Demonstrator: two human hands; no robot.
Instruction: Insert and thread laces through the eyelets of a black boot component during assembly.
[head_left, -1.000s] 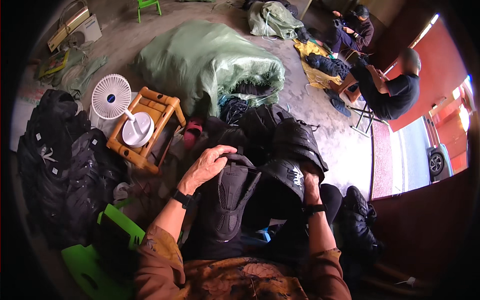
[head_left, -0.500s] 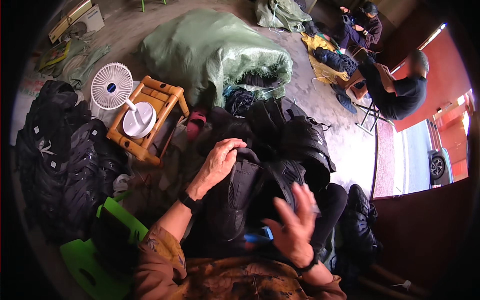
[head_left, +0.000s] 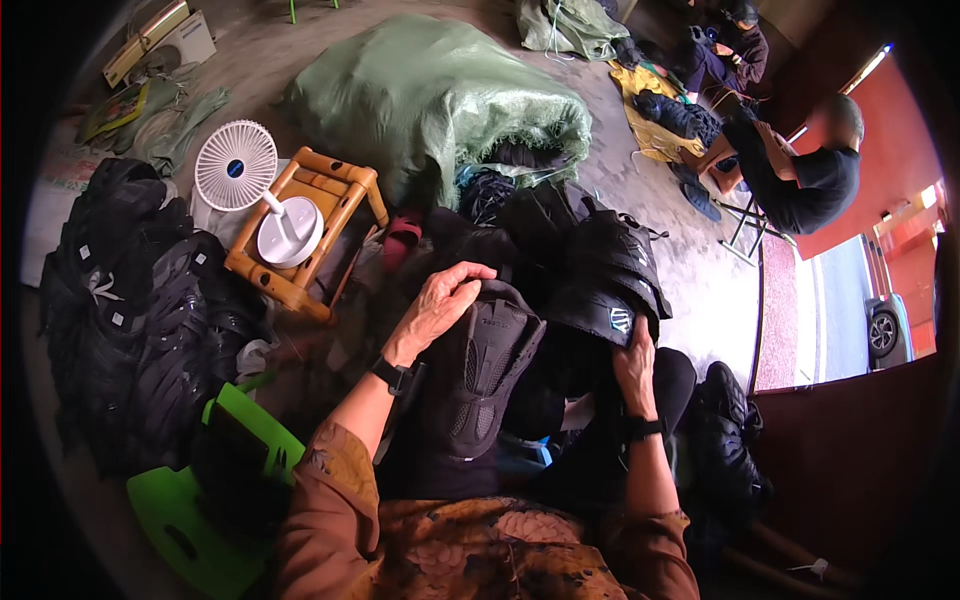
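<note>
A black shoe upper (head_left: 478, 375) with a mesh-patterned front stands in my lap, its toe end toward me. My left hand (head_left: 432, 315) is closed on the collar edge at its top, thumb and fingers pinching it. To the right, a stack of black shoe uppers (head_left: 585, 310) lies nested together, a small pale patch on the nearest one. My right hand (head_left: 636, 375) is closed on the edge of that nearest upper, with the fingertips partly hidden under it. Something blue (head_left: 540, 452) shows between my legs, mostly covered.
Left of me stand a bamboo stool (head_left: 262, 262) with a white fan (head_left: 237, 165), a heap of black uppers (head_left: 130, 310) and a green plastic chair (head_left: 190, 520). A large green woven sack (head_left: 400, 110) lies ahead. Two people sit at the far right.
My right hand has moved from above my lap, with spread fingers, up and right onto the stacked uppers. My left hand keeps its hold; the upper's mesh front now shows more fully.
</note>
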